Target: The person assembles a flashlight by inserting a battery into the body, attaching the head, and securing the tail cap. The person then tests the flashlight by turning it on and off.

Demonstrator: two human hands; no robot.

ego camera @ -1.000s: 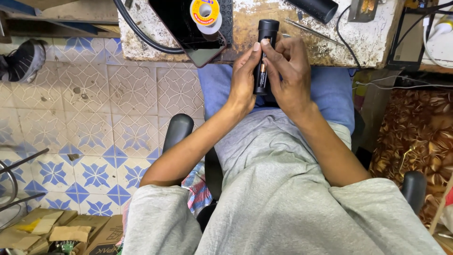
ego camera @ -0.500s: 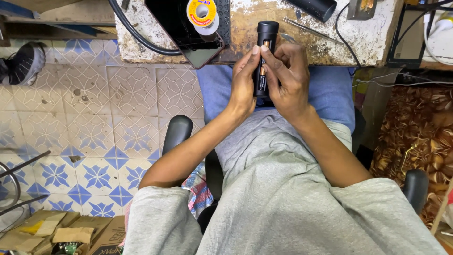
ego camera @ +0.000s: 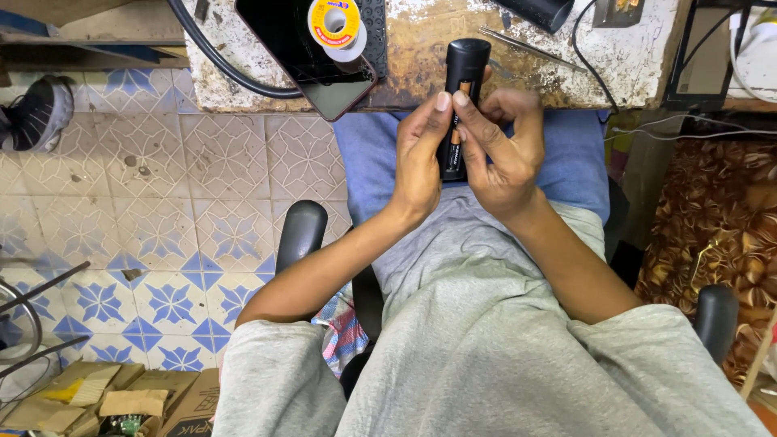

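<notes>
- Left hand (ego camera: 419, 158): fingers curled around the left flank of the tube (ego camera: 461, 97), thumb tip pressed to its front beside the battery (ego camera: 456, 133); closed in a grip.
- Right hand (ego camera: 503, 154): wrapped around the tube's right flank and back, thumb tip touching the left thumb on the tube's front; closed in a grip.
- Tube: black cylinder, upright and a little tilted, held between both hands above the lap, its rounded top reaching over the bench (ego camera: 421, 48) edge.
- Battery: black and copper cell, seated lengthwise in the tube's open front, directly under the two thumb tips.
- Bench: worn, stained top, just beyond the tube.
- Solder spool (ego camera: 335, 23): yellow reel, on the bench, up and left of the tube.
- Phone (ego camera: 307, 61): dark slab under the spool, its corner overhanging the bench edge, left of the tube.
- Cable (ego camera: 218, 65): thick black, curving across the bench, far left of the tube.
- Tweezers (ego camera: 526, 44): thin metal, lying on the bench, just up and right of the tube.
- Second cylinder (ego camera: 544, 11): black, at the bench's far edge, up and right of the tube.
- Chair arm (ego camera: 298, 235): black pad, down and left of the tube; another (ego camera: 716, 316) well down and right.
- Floor tiles (ego camera: 162, 202): patterned white and blue, left of the tube.
- Shoe (ego camera: 39, 113): dark, on the tiles, far left of the tube.
- Cardboard (ego camera: 121, 396): scraps, far down and left of the tube.
</notes>
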